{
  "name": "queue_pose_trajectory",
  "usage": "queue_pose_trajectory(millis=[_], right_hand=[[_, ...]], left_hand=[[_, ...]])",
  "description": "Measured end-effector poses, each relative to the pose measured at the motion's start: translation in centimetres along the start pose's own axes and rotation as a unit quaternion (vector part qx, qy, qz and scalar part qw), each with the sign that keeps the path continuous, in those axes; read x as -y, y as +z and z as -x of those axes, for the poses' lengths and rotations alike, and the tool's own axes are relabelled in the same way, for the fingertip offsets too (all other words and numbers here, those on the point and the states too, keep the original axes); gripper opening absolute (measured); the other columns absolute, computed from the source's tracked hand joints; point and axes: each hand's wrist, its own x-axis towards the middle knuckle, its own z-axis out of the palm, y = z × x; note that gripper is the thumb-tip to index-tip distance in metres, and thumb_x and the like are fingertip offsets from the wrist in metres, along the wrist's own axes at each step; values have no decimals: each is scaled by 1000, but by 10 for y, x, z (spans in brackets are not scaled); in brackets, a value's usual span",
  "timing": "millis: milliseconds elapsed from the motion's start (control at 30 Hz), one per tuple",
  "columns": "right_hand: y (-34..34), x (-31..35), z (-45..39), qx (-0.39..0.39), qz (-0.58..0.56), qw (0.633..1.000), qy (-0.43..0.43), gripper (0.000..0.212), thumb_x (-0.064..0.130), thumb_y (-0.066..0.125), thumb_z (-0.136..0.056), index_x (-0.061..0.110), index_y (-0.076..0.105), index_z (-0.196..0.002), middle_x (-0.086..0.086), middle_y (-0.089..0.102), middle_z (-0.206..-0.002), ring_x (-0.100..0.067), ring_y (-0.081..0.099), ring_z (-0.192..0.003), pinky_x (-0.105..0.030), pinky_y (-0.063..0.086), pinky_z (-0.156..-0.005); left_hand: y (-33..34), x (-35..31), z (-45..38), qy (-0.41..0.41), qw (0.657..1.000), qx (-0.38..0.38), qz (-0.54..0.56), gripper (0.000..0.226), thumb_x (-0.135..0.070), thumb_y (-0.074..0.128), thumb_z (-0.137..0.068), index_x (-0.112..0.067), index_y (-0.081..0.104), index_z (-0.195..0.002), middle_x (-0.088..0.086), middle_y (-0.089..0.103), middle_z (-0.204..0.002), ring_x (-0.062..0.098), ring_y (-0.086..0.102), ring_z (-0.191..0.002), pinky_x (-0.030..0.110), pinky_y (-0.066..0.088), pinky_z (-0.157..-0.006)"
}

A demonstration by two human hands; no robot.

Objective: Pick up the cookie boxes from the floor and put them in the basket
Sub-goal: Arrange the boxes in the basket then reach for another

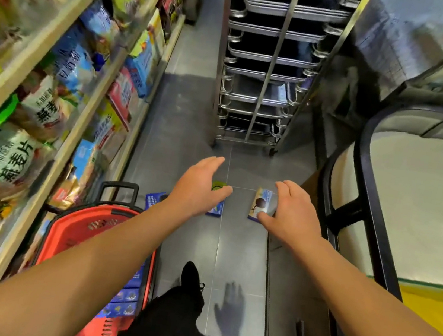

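Note:
Three cookie boxes lie on the grey floor tiles ahead of me. My left hand (200, 186) hovers with fingers spread over the middle blue box (216, 209), hiding most of it. A second blue box (153, 199) lies to its left, partly behind my wrist. My right hand (292, 209) is open beside the pale box with a dark cookie picture (260, 204), thumb near its lower corner; whether it touches is unclear. The red basket (69, 232) stands at the lower left with several blue boxes (125, 296) inside.
Shelves of snack bags (56, 82) line the left side. A metal tray rack on wheels (268, 69) stands ahead. A black-framed glass counter (380, 204) bounds the right. My black shoe (191, 274) is planted on the floor below the boxes.

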Motion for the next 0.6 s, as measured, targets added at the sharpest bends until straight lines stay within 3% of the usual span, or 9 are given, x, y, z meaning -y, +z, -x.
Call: queue_pose_trajectory(millis=[300, 600], right_hand=[[11, -17, -98, 45, -14, 998, 34, 75, 54, 66, -78, 15, 43, -137, -4, 47, -134, -24, 44, -124, -36, 41, -103], [71, -73, -183, 122, -26, 991, 50, 75, 52, 61, -81, 12, 39, -142, -6, 42, -143, -27, 38, -130, -38, 39, -104]], left_hand=[[14, 8, -120, 4, 998, 59, -6, 71, -36, 64, -88, -15, 33, -147, 5, 36, -153, 19, 31, -141, 30, 25, -114], [88, 28, -210, -64, 989, 128, -25, 75, -36, 67, -84, -12, 34, -147, 8, 40, -150, 23, 37, -137, 29, 29, -109]])
